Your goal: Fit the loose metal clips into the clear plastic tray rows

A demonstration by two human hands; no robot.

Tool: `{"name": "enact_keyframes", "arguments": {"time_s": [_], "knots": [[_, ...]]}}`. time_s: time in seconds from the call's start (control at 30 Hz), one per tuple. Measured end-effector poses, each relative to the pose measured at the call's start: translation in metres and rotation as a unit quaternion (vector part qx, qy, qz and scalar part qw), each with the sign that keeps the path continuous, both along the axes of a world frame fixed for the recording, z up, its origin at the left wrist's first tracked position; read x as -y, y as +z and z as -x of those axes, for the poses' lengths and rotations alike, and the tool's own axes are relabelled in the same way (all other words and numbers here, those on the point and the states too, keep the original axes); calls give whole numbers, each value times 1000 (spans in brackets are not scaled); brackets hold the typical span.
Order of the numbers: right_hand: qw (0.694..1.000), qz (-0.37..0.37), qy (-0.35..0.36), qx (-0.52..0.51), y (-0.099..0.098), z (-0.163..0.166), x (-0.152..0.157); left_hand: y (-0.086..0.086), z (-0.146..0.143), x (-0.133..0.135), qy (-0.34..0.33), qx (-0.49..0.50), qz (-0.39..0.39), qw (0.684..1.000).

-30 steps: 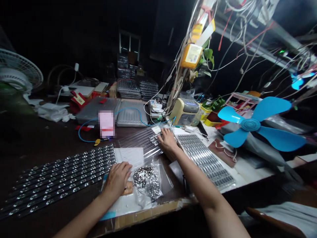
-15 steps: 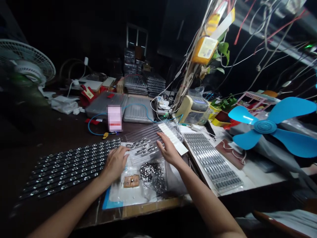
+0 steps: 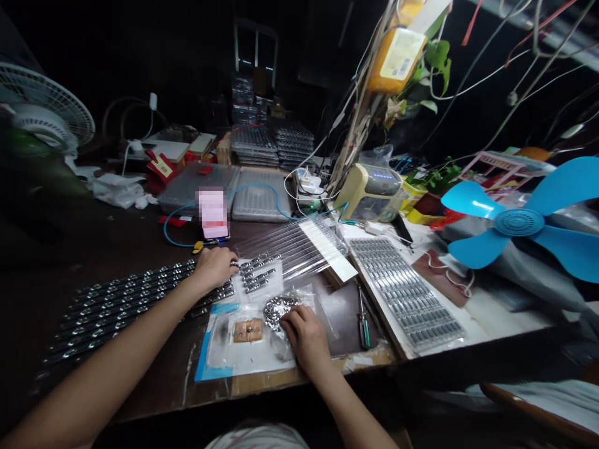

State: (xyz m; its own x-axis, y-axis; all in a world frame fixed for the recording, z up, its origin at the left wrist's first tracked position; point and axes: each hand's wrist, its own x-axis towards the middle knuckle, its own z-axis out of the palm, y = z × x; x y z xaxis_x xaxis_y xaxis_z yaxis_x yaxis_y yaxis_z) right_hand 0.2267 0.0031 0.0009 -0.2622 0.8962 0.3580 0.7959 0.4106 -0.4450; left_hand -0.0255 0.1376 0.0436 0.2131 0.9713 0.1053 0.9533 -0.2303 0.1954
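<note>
My left hand (image 3: 214, 268) is at the far right end of rows of dark strips (image 3: 126, 305) studded with shiny metal pieces. Its fingers are curled down, and whatever they grip is hidden. My right hand (image 3: 309, 340) reaches into a heap of small shiny metal parts (image 3: 276, 310) on clear plastic, fingertips pinched together; any part between them is too small to make out. Between the hands, short rows of metal pieces (image 3: 257, 274) lie at the left end of a clear ribbed plastic tray (image 3: 292, 249). A wooden block (image 3: 248, 330) sits left of the heap.
A green-handled screwdriver (image 3: 364, 324) lies right of my right hand. Further right are a filled clear tray (image 3: 402, 293) and a blue-bladed fan (image 3: 519, 221). A phone (image 3: 213, 212) on a blue cable stands behind my left hand. A white strip (image 3: 327, 249) crosses the ribbed tray.
My right hand has left the ribbed tray and come down toward me to the heap of metal parts. My left hand has moved slightly away from me. The view has shifted a little.
</note>
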Motion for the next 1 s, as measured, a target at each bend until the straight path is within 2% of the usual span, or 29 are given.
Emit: {"name": "enact_keyframes", "arguments": {"time_s": [0.2,0.4,0.57,0.7,0.8,0.9,1.0], "knots": [[998,-7,-10,-58,0,0,4,-7,-4,5,-1,1,9,1000],[996,12,-24,-88,5,-1,1,-3,0,9,-16,69,-9,997],[995,13,-4,-98,5,4,-5,1,5,53,-56,258,-6,965],[995,22,15,-96,6,7,-5,-3,2,102,-80,208,32,974],[995,29,25,-94,8,7,-3,-9,-2,128,-46,152,74,985],[993,30,37,-104,9,7,0,-13,-4,138,5,141,103,985],[991,34,38,-123,10,7,3,-14,-3,139,-11,152,93,984]]}}
